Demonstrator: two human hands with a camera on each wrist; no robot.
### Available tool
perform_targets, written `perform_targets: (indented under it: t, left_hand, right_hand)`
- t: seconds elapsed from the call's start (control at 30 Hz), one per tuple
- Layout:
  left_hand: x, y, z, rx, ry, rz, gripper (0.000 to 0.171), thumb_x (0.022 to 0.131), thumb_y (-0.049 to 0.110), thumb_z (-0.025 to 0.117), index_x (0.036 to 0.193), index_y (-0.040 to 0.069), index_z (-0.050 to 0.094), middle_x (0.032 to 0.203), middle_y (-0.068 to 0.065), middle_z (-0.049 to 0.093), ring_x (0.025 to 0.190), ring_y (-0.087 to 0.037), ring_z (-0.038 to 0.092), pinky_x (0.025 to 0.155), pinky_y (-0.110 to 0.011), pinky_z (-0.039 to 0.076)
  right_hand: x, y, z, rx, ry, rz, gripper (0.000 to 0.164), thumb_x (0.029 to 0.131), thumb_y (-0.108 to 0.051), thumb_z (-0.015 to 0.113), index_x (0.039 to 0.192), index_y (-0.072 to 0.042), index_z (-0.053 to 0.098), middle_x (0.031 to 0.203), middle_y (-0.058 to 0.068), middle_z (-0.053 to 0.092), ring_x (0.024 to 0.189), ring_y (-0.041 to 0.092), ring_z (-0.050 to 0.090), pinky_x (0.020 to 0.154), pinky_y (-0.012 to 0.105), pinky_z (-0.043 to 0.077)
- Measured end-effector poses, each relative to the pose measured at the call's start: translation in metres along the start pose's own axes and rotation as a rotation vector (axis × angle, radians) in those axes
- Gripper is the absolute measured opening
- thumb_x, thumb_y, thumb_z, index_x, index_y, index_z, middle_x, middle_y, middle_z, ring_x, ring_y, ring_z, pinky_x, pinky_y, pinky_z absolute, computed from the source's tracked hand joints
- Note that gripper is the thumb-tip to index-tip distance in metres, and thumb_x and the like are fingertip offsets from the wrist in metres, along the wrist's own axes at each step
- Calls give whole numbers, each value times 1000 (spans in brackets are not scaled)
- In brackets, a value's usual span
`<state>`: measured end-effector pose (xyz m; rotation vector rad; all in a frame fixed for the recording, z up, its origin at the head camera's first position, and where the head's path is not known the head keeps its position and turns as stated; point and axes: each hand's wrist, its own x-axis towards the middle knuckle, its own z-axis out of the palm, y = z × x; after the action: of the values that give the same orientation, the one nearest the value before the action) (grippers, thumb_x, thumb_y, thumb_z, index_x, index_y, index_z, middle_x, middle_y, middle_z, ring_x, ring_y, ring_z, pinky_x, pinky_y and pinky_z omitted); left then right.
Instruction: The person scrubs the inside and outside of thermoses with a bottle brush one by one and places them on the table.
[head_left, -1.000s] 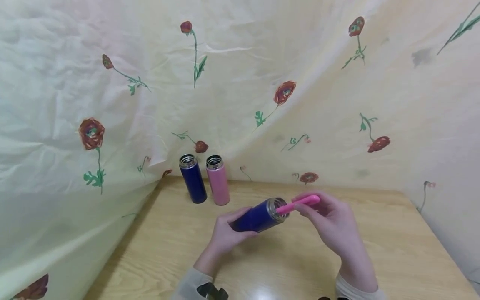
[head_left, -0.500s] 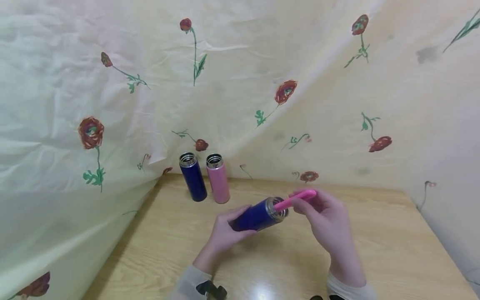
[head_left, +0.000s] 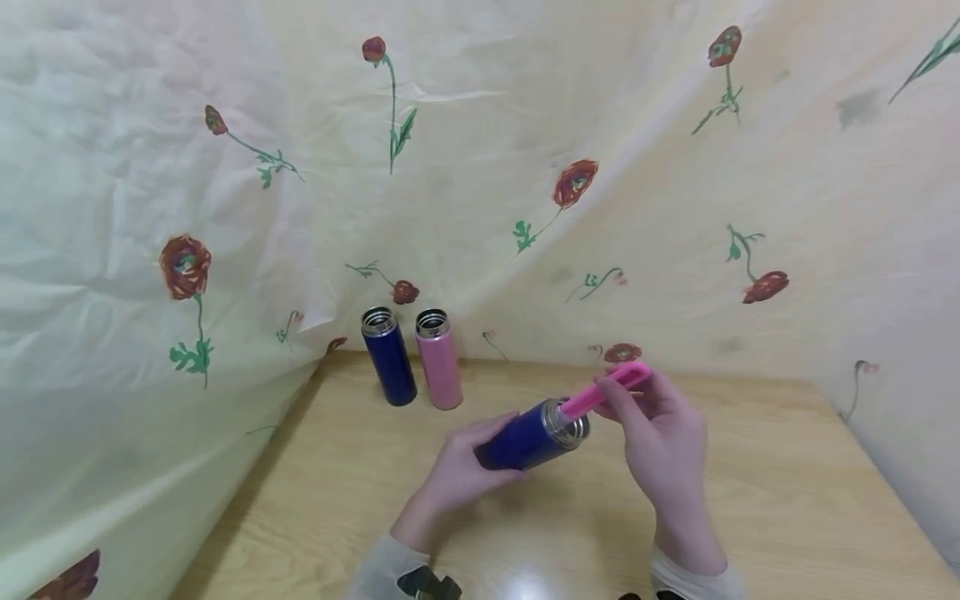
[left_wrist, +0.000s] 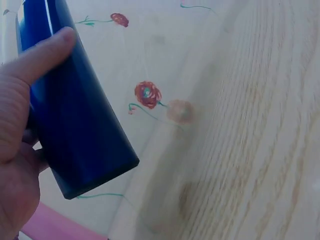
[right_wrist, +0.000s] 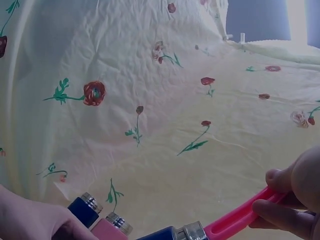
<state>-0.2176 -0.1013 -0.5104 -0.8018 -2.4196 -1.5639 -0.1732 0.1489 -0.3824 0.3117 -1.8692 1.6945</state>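
Note:
My left hand (head_left: 461, 462) grips a dark blue insulated bottle (head_left: 517, 443) round its lower body, thumb along the side. The bottle is tilted above the table, its bare steel mouth (head_left: 573, 427) facing right. A pink slotted handle (head_left: 611, 390) slants into that mouth; its far end is hidden inside the bottle. My right hand (head_left: 663, 442) pinches the handle between thumb and fingers near its outer end. In the left wrist view the blue bottle (left_wrist: 85, 115) shows its flat base. The right wrist view shows the handle (right_wrist: 240, 217) entering the steel neck (right_wrist: 194, 231).
Behind, at the back left of the wooden table (head_left: 750, 483), stand two upright lidless bottles: one dark blue (head_left: 392, 367), one pink (head_left: 440, 367). A flower-printed cloth (head_left: 465, 167) hangs along the back and left side.
The bottle has shifted slightly right in my left hand. My right hand first moved a little toward the mouth, then back up and right, and the pink handle now slants more steeply.

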Motion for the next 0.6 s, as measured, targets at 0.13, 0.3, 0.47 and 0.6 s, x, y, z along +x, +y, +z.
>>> perform_targets:
  t: [0.13,0.3,0.47,0.6]
  left_hand:
    - [3,6,0,13,-5,-47,81,77,23,99,150,19,65,144,-3,68,131,-23,65,113,-49,49]
    - [10,6,-7,47,-16,-47,76,77,20,100,146,18,68,141,-1,70,130,-20,65,114,-46,49]
    - [10,3,-14,68,-25,-5,74,76,20,100,143,20,70,139,4,71,131,-18,64,114,-48,49]
    - [8,3,-17,83,-35,20,74,76,21,100,143,19,70,139,6,71,131,-18,63,114,-48,49]
  right_hand:
    - [1,-2,-8,4,4,35,9,98,9,72,107,8,72,101,3,80,83,13,78,73,29,64]
    - [8,-5,-27,118,37,93,13,98,9,70,111,12,70,103,9,79,89,14,78,80,30,63]
    - [10,-4,-44,234,34,120,18,100,4,70,115,15,67,105,15,79,92,20,79,85,33,62]
    - [7,-6,-48,308,44,104,20,101,5,69,115,19,63,105,20,78,92,24,80,84,36,62]
